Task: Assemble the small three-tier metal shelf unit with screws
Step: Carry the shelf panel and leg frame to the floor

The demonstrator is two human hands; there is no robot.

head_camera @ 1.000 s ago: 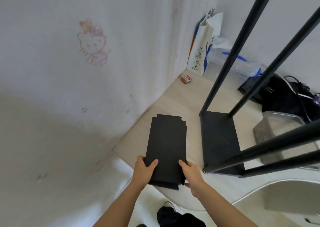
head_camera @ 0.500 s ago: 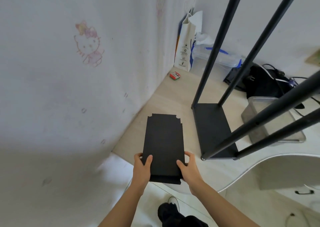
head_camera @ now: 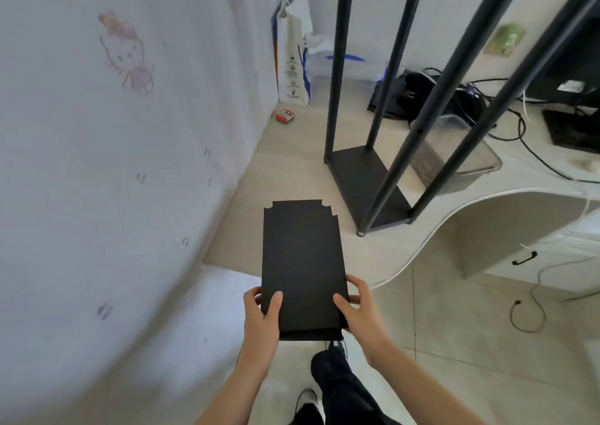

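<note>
Flat black metal shelf panel (head_camera: 302,262), rectangular with notched corners at the far end, held level by its near end, gripped at both near corners, far end reaching over the bench (head_camera: 292,178) edge. To its right, standing upright on the bench: partly built frame (head_camera: 367,184), black bottom shelf with four black round posts rising from its corners.

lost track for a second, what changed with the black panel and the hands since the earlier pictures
The black shelf panel has come back toward the person, its near end now past the desk edge and over the floor. The left hand and right hand keep gripping its near corners, thumbs on top. The frame with its four posts stays standing on the desk; the view has merely shifted.
</note>
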